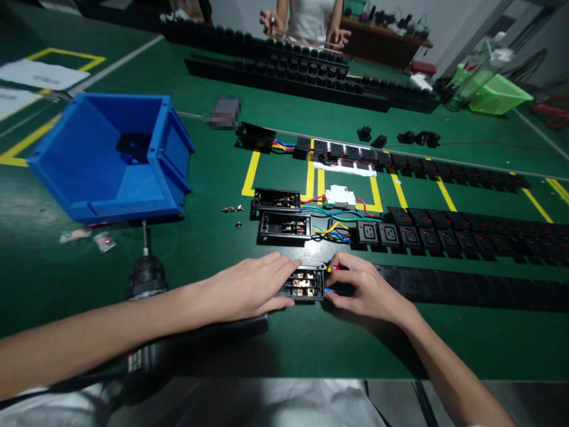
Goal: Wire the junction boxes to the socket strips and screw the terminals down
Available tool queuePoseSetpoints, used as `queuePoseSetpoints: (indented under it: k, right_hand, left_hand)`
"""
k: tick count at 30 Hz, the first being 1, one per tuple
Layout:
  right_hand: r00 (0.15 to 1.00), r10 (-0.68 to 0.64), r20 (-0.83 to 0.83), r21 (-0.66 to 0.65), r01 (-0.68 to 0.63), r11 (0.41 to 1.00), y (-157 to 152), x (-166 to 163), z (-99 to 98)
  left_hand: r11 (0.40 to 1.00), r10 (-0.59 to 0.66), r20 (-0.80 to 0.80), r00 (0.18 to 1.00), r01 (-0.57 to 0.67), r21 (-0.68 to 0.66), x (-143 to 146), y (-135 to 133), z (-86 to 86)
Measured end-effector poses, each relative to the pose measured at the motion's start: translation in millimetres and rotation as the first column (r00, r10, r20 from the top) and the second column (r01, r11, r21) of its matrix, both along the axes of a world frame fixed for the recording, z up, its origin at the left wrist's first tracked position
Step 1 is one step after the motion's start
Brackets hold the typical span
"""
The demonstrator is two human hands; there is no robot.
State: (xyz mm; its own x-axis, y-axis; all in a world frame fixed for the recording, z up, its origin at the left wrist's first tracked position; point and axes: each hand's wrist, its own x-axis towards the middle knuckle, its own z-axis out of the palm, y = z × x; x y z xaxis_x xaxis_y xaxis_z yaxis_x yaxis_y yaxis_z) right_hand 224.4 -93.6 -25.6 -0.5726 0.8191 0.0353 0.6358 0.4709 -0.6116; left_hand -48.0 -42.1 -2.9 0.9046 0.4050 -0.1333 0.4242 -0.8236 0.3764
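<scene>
My left hand (253,287) spans the near black terminal box (317,290), fingers on its far side and thumb on its near side. Brass terminals (304,283) show inside the box's open top. At the box's right end my right hand (362,284) is closed in a pinch on the wires; yellow, red and blue insulation peeks out between the fingers. Behind that hand a long black socket strip (466,287) runs to the right. Two more terminal boxes, a farther one (276,200) and a nearer one (284,226), lie just beyond, wired to socket strips (411,236).
A blue bin (106,160) stands at the left, with a power screwdriver (146,276) below it. Several small screws (233,208) lie near the boxes. A white breaker (340,196) sits among wires. Across the green table (213,350), a person (311,24) stands behind black strips.
</scene>
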Motion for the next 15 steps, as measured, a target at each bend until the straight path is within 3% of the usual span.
queuePoseSetpoints:
  k: [7,15]
  right_hand:
    - [0.999,0.018,0.026,0.018,-0.018,1.0,0.1,1.8,3.1]
    - [0.996,0.029,0.089,0.044,-0.033,0.998,-0.4,-0.2,3.4]
  left_hand:
    - [0.999,0.014,0.1,0.995,-0.01,-0.043,-2.8,2.2,-5.9]
    - [0.996,0.027,0.06,0.998,-0.022,-0.081,-0.1,2.1,-1.3]
